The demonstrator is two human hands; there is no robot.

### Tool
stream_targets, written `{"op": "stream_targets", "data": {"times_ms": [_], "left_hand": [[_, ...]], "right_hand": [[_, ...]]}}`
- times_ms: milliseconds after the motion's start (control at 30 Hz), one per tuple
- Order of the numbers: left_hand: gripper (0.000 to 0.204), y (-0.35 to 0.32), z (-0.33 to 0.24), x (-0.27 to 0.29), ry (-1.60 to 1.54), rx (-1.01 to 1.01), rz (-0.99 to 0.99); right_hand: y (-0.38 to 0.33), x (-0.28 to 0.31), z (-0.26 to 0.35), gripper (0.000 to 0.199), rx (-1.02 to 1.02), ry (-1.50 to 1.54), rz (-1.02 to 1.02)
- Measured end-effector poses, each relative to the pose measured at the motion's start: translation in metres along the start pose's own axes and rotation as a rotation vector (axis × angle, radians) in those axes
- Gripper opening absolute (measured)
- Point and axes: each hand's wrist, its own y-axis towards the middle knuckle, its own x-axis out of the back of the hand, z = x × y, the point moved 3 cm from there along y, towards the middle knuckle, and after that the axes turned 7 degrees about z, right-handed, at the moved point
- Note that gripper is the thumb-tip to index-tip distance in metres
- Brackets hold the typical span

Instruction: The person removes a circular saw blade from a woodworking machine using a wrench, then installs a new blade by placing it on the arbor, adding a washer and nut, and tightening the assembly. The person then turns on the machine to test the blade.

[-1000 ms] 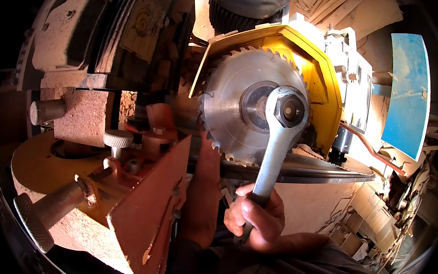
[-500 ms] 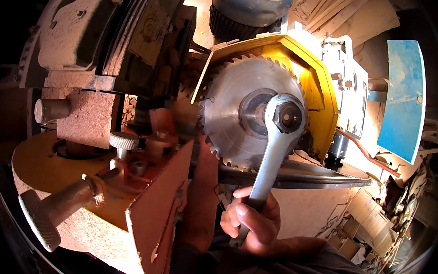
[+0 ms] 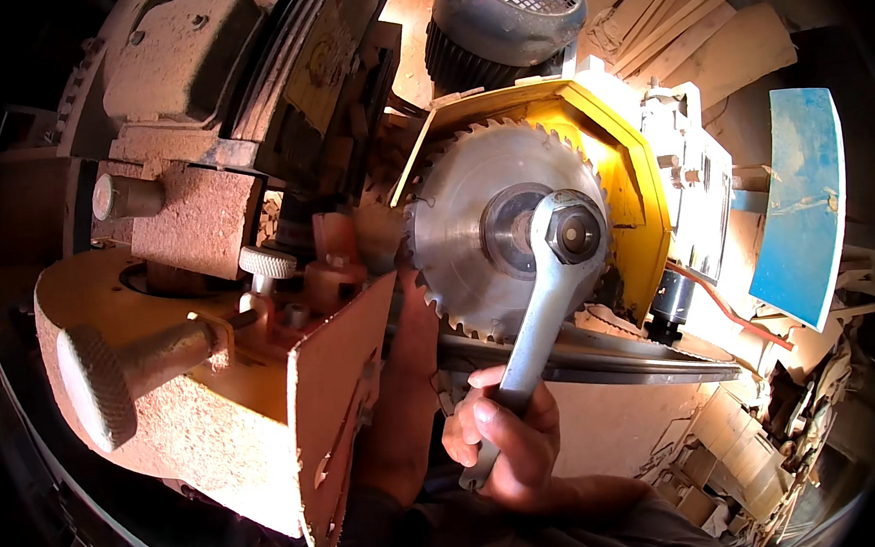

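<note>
My right hand [image 3: 515, 431] is closed round the handle of a steel open-ended spanner [image 3: 540, 317]. The spanner's jaw fits around a dark hex nut [image 3: 573, 235] on the arbor, in front of a toothed circular saw blade [image 3: 454, 222]. A yellow guard [image 3: 643, 191] surrounds the blade's top and right side. My left forearm [image 3: 406, 406] reaches up behind a reddish metal plate [image 3: 340, 400]. In shadow by the blade's left edge, my left hand [image 3: 383, 229] is dim and blurred, so its fingers and anything in them cannot be made out.
A grey electric motor [image 3: 509, 13] stands behind the guard. Dusty machine parts with a knurled knob [image 3: 94, 387] crowd the left. A blue panel [image 3: 799, 206] stands at right, above scattered wood offcuts [image 3: 749, 445]. Below the blade runs a metal rail [image 3: 603, 359].
The view has shifted slightly, so the machine parts at left appear farther right. The spanner stays on the nut at nearly the same angle, my right hand still around it.
</note>
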Motion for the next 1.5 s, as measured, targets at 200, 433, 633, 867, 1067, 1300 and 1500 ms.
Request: {"op": "stream_targets", "data": {"times_ms": [200, 433, 633, 867, 1067, 1300, 1500], "left_hand": [[0.047, -0.010, -0.001, 0.001, -0.002, 0.002, -0.010], [0.047, -0.013, 0.006, -0.002, -0.013, -0.003, -0.002], [0.047, -0.010, 0.000, -0.001, -0.008, -0.042, 0.005], [0.048, 0.009, -0.012, -0.007, -0.015, -0.100, 0.032], [0.048, 0.022, -0.022, -0.008, -0.022, -0.118, 0.049], [0.048, 0.020, -0.019, 0.012, 0.021, -0.153, 0.123], [0.047, -0.058, -0.023, -0.047, 0.310, 0.003, 0.008]], "right_hand": [[-0.002, -0.002, 0.000, 0.025, -0.007, 0.032, -0.010], [-0.001, -0.001, 0.000, 0.025, 0.003, 0.066, -0.010], [-0.001, -0.004, -0.001, 0.024, 0.000, -0.029, -0.062], [0.000, 0.007, 0.010, 0.017, -0.058, -0.154, -0.023], [-0.020, 0.028, 0.045, 0.015, -0.011, -0.302, 0.103], [-0.065, 0.060, 0.068, 0.023, -0.072, -0.382, 0.237], [-0.138, 0.096, 0.068, 0.027, -0.151, -0.340, 0.138]]}}
